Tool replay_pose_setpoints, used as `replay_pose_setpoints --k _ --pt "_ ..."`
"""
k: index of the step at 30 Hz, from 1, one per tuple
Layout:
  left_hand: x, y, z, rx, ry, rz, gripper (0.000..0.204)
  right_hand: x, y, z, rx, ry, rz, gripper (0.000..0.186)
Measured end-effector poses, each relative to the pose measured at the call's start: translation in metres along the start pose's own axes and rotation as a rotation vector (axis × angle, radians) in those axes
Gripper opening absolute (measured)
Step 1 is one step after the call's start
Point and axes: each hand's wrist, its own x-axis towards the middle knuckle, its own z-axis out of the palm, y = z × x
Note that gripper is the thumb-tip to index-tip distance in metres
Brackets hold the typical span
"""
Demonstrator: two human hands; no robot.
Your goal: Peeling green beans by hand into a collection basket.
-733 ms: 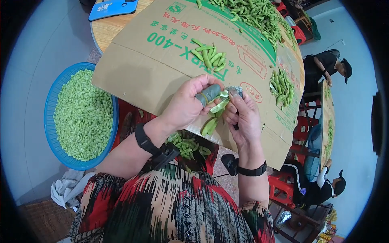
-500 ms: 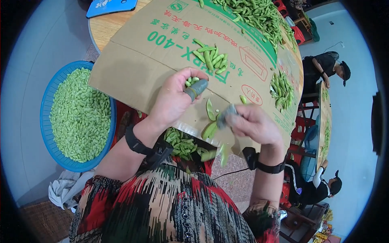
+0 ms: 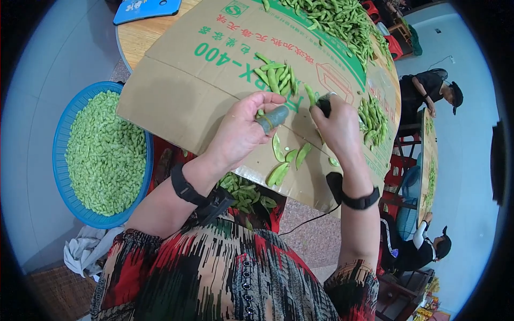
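My left hand (image 3: 243,125) is curled above the cardboard, closed around a few shelled green beans (image 3: 261,113) that show between its fingers. A grey-green cover (image 3: 274,117) with a yellowish band sits on its thumb. To its right, my right hand (image 3: 341,123) pinches a green bean pod (image 3: 310,94) by its lower end; a dark cover (image 3: 324,105) is on its thumb. A small heap of bean pods (image 3: 276,77) lies just beyond my left hand. Below the hands, several loose pods and husks (image 3: 278,174) are scattered near the cardboard's edge.
The flattened cardboard (image 3: 171,88) covers a round wooden table (image 3: 134,43). A blue basket (image 3: 60,128) full of shelled beans stands at left. Larger pod piles (image 3: 342,21) lie at the far side. Husks (image 3: 243,192) sit below the table edge. Two people (image 3: 428,91) are at another table, right.
My right hand has moved up and away from the loose husks and now pinches a pod. Husks that were falling past the edge are gone from there. My left hand has shifted slightly right.
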Motion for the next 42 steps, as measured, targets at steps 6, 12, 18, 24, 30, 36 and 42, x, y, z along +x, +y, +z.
replay_pose_setpoints --k 6,12,18,24,30,36,42 --pt "0.010 -0.011 0.015 -0.128 -0.086 -0.147 0.022 -0.061 -0.017 -0.006 0.260 0.055 -0.103 0.020" --pt "0.004 -0.013 0.018 -0.060 -0.039 -0.055 0.019 -0.078 -0.010 0.002 1.370 -0.341 0.233 0.018" --pt "0.002 -0.022 0.019 0.124 0.004 0.075 0.016 -0.080 -0.009 0.008 1.599 -0.429 0.276 0.016" --pt "-0.002 -0.016 0.016 -0.047 -0.129 0.008 0.016 -0.084 -0.011 0.005 1.713 -0.469 0.403 0.015" --pt "0.004 -0.023 0.014 -0.453 -0.272 -0.250 0.016 -0.084 -0.009 0.008 1.657 -0.401 0.317 0.014" --pt "0.004 -0.027 0.025 0.086 -0.048 0.004 0.010 -0.078 -0.009 0.020 0.849 -0.055 0.154 0.015" --pt "0.004 -0.028 0.026 -0.053 -0.048 -0.031 0.024 -0.069 -0.001 0.021 1.324 -0.180 0.306 0.009"
